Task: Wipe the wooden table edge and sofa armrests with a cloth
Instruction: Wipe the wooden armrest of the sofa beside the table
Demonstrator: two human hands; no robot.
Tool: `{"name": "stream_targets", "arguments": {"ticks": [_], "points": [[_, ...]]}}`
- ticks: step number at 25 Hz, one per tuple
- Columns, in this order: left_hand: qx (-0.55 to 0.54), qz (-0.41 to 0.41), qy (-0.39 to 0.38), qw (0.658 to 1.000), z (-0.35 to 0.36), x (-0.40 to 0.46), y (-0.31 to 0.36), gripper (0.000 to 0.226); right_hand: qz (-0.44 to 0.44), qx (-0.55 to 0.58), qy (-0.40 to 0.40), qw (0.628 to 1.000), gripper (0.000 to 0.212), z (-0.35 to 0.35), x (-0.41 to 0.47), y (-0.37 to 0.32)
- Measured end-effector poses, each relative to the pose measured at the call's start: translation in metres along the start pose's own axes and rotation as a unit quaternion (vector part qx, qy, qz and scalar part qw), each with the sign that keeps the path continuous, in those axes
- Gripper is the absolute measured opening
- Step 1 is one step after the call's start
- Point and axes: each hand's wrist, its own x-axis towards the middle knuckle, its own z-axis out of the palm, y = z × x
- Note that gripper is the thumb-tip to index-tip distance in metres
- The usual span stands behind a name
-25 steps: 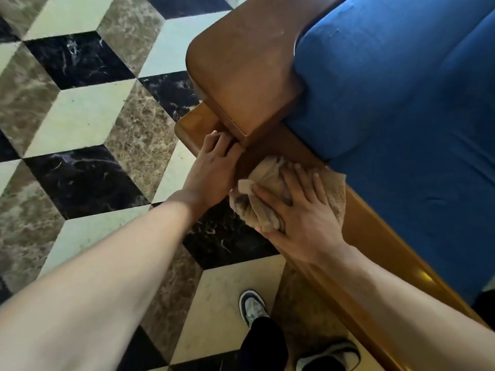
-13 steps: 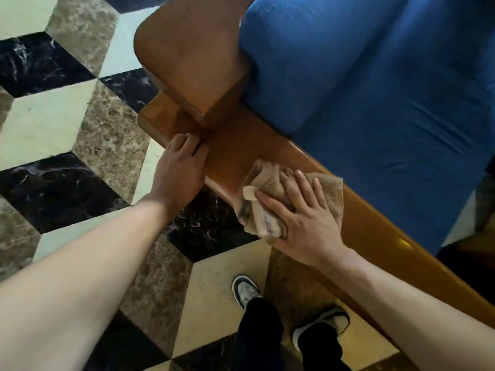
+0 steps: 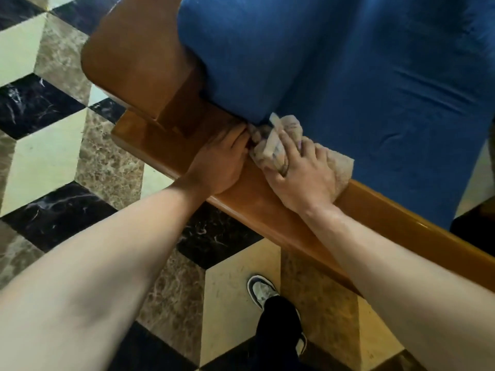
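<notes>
A crumpled beige cloth (image 3: 341,167) lies on the sofa's wooden front rail (image 3: 380,212), right against the blue seat cushion (image 3: 348,76). My right hand (image 3: 302,179) presses down on the cloth, with a bunched fold held between thumb and forefinger. My left hand (image 3: 222,162) rests flat on the rail just left of it, and its fingertips reach the cloth's edge at the cushion corner. The broad wooden armrest (image 3: 134,54) rises up and to the left of both hands.
Patterned marble floor (image 3: 45,156) of cream, brown and black tiles spreads to the left and below. My shoe (image 3: 261,290) and dark trouser leg stand close to the rail. A dark object (image 3: 479,223) sits past the cushion at the right edge.
My right hand slid the cloth up the rail to the cushion's edge. My left hand moved right along the rail from the armrest base until it met the cloth.
</notes>
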Motion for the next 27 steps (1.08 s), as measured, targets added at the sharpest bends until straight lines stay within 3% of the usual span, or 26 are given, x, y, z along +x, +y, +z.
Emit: {"name": "stream_targets", "arguments": {"ticks": [4, 6, 11, 16, 19, 23, 27], "points": [[-0.025, -0.002, 0.039, 0.999, 0.009, -0.005, -0.007, 0.047, -0.176, -0.042, -0.011, 0.983, 0.087, 0.007, -0.075, 0.020], [-0.027, 0.012, 0.043, 0.999, 0.010, -0.003, -0.010, 0.047, -0.198, -0.050, -0.032, 0.978, 0.093, 0.005, -0.078, 0.033], [-0.042, -0.003, 0.052, 0.998, 0.011, 0.000, -0.005, 0.047, -0.008, -0.033, 0.021, 0.999, 0.085, 0.002, -0.043, 0.017], [-0.048, 0.004, 0.030, 0.998, 0.010, 0.002, -0.008, 0.046, 0.182, -0.033, 0.065, 0.981, 0.058, 0.000, 0.016, -0.006], [-0.034, 0.009, 0.022, 0.999, 0.011, 0.000, -0.010, 0.047, 0.244, 0.000, 0.069, 0.967, 0.052, 0.002, 0.036, -0.009], [-0.040, 0.018, 0.037, 0.998, 0.014, -0.002, -0.009, 0.047, 0.127, -0.001, 0.100, 0.987, 0.063, 0.016, -0.037, -0.019], [-0.042, 0.018, 0.027, 0.999, 0.015, 0.000, -0.008, 0.049, 0.039, -0.054, 0.002, 0.998, 0.074, 0.024, -0.140, -0.004]]}}
